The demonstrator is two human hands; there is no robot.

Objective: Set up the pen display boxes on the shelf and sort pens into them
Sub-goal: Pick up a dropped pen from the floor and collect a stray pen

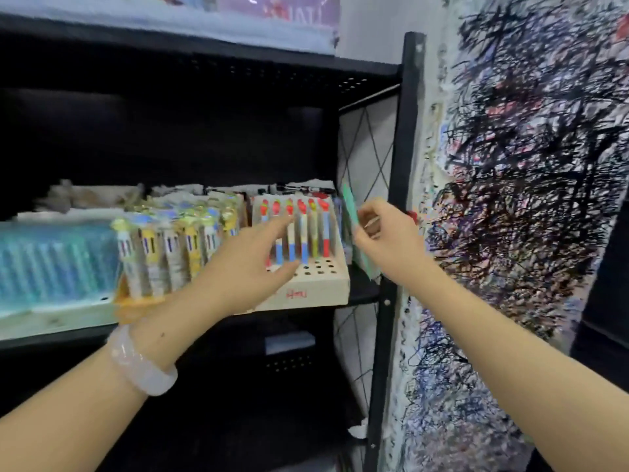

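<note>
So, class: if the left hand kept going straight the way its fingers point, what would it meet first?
Probably the red-topped pens standing in the perforated display box; the left hand looks almost on them, though depth is unclear.

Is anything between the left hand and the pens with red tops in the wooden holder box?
Nothing visible. The left hand is open right in front of the red-topped pens in the wooden box, its fingers overlapping the leftmost ones. The right hand pinches a green card off to the side.

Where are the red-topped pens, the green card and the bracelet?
red-topped pens [308,229]: head view, on the barrel of a middle pen.
green card [350,206]: head view, on its upper part above the right hand's fingers.
bracelet [143,364]: head view, on the band's middle.
</note>
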